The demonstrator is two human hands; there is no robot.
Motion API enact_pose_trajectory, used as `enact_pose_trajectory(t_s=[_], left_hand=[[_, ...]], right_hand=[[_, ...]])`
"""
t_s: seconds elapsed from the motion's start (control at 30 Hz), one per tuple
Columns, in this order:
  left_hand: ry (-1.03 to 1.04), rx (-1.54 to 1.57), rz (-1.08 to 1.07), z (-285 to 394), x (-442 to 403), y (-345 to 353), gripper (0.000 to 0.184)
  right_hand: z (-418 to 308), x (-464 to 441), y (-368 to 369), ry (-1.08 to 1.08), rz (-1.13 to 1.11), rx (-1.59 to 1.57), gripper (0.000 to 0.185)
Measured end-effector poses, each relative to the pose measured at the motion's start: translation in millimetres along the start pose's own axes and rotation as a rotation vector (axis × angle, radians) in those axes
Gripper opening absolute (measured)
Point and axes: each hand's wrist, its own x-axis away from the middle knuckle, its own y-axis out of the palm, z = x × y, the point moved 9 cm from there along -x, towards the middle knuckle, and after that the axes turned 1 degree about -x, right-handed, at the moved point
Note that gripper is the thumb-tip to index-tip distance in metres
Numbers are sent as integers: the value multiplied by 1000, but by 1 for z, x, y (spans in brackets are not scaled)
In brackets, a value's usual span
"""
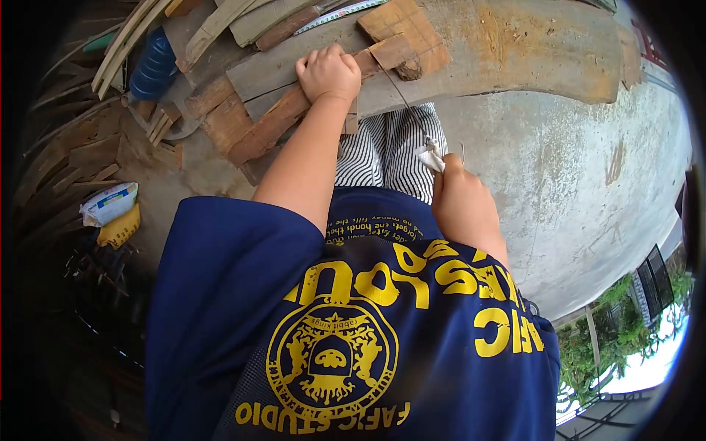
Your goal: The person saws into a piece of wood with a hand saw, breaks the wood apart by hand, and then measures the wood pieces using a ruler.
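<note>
My left hand [329, 73] presses down with curled fingers on a long reddish-brown wooden strip [273, 126], which lies across grey boards. My right hand [467, 202] is closed around the end of a thin, dark, straight tool [401, 94], with white wrapping [430, 156] showing beside the fingers. The tool slants from my right hand up to the right end of the strip, by a small wood block [392, 51]. It looks like a narrow saw blade, but its teeth cannot be made out. Behind the block is a wider orange-brown wood piece [415, 29].
A wide grey plank [529, 55] extends right. A measuring tape [338, 15] lies at the top. Left are a blue plastic bottle [153, 65], stacked wood strips [129, 44] and white and yellow bags [110, 206]. Concrete floor [566, 169] lies at right.
</note>
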Motion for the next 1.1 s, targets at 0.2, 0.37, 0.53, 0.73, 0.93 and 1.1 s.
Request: enact_pose_trajectory(t_s=[0.2,0.37,0.53,0.73,0.93,1.1], left_hand=[[-29,24,-68,0,-1,2,23],[-34,66,-62,-1,-1,0,22],[-5,126,-76,4,2,-10,33],[60,118,-161,7,2,-7,46],[216,292,12,12,8,-28,38],[321,342,62,20,41,-56,33]], right_hand=[[34,66,-44,168,-35,37,20],[91,57,-66,106,314,-285,25],[112,-94,-39,142,575,-196,33],[94,-185,-8,-160,724,-367,52],[54,-139,-24,-364,882,-524,44],[-23,-89,-47,-600,790,-723,25]])
